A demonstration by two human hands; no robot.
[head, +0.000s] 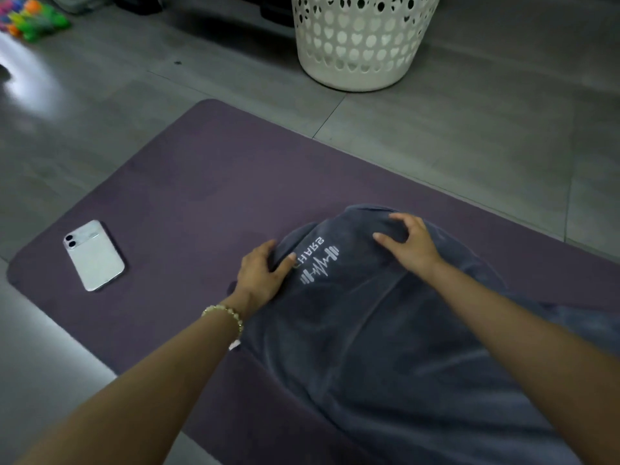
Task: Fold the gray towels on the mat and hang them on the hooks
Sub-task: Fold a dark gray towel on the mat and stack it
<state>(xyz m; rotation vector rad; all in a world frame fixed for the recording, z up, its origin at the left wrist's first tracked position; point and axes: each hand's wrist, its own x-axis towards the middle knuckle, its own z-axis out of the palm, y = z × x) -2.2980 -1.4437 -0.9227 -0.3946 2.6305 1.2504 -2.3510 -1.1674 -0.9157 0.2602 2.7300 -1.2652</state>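
**Presently: both grips hold the towel [385,330] on the mat [201,182]**

Edges and room: the gray towel lies on the right half of the purple mat, its far end bunched into a rounded hump. Bare mat lies open beyond that hump up to the mat's far edge, and also to the left, between the towel and a white phone [94,256] lying face down near the mat's left edge. A white perforated basket [362,45] stands on the tiled floor [469,129], off the mat and well apart from the towel.

Hidden or unclear: the towel's near end and right side run out of frame, as does the mat's near end. White lettering and a logo [318,263] on the towel read reversed, and the left thumb covers part of them. Bright objects [30,18] at the far left corner are too blurred to identify.

Pose: the left grip [265,270], with a bead bracelet [224,313] at the wrist, pinches the towel's left edge, thumb on top. The right grip [409,243] is clawed over the hump, its fingers and thumb curled around a ridge of cloth. Both forearms reach forward.
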